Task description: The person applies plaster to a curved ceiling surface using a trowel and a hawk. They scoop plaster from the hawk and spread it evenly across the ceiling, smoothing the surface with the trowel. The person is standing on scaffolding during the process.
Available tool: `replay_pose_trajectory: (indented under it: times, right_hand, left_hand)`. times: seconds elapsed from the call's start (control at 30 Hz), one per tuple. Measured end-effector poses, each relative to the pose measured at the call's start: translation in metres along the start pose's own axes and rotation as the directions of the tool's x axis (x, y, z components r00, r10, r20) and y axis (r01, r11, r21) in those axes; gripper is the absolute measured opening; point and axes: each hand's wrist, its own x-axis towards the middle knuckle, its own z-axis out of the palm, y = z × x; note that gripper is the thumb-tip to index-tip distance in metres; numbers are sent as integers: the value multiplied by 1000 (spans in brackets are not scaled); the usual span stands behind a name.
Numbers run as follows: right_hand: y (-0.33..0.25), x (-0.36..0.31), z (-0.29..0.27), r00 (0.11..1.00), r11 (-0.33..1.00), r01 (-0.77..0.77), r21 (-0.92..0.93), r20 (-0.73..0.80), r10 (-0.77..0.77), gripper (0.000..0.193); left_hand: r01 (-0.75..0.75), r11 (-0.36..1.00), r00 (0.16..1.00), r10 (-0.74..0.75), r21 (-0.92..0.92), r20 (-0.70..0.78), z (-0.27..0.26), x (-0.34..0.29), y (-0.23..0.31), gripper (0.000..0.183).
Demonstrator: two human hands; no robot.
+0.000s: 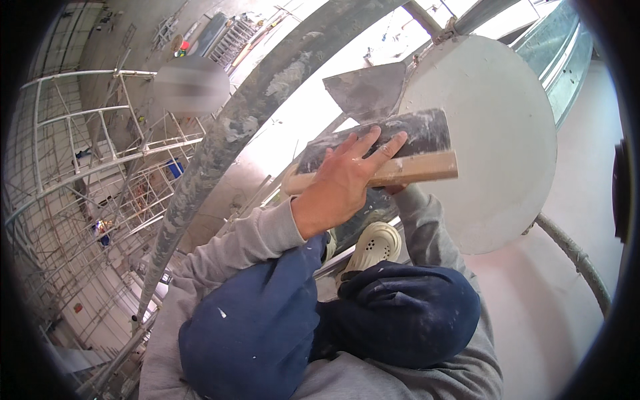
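My left hand (339, 179) lies across the blade (430, 128), its grip spread: fingers fanned flat over the dark, smeared face, heel over the wood (420, 168) along the near edge. That fan probably steadies the wide sheet by sharing the pressure. My thumb is hidden, so I cannot tell whether this grip also pinches from beneath.

My right hand (398, 189) comes up under the wood. Only a little skin shows past the sleeve (427, 223), and I cannot tell how that grip stands; its place suggests support from below.

So the blade sits out in front of my 2 knees (250, 327), roughly level across my view, overlapping the left edge of the pale disc (497, 147). The wood seems to serve as a stiff back, giving my palm something thicker than the sheet.

Just past the blade, the scraper (367, 92) shows its broad grey end; its narrow end is covered, so I cannot tell what holds it.

My knees are bent, with 1 clog (379, 248) visible between them and the blade. A blotched pole (280, 77) slants by on my left, scaffold (80, 175) beyond.
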Motion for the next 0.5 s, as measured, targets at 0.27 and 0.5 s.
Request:
replay_pose_trajectory:
  times: [0.27, 0.5]
  right_hand:
    - [-54, 17, 17, 959, 847, -242, 474, -19, 284, 12]
    - [-70, 19, 16, 964, 886, -246, 393, 8, 264, 7]
  left_hand:
    - [1, 1000, 992, -1, 0, -128, 0, 15, -13, 74]
    - [-22, 998, 985, 32, 64, -169, -3, 17, -20, 73]
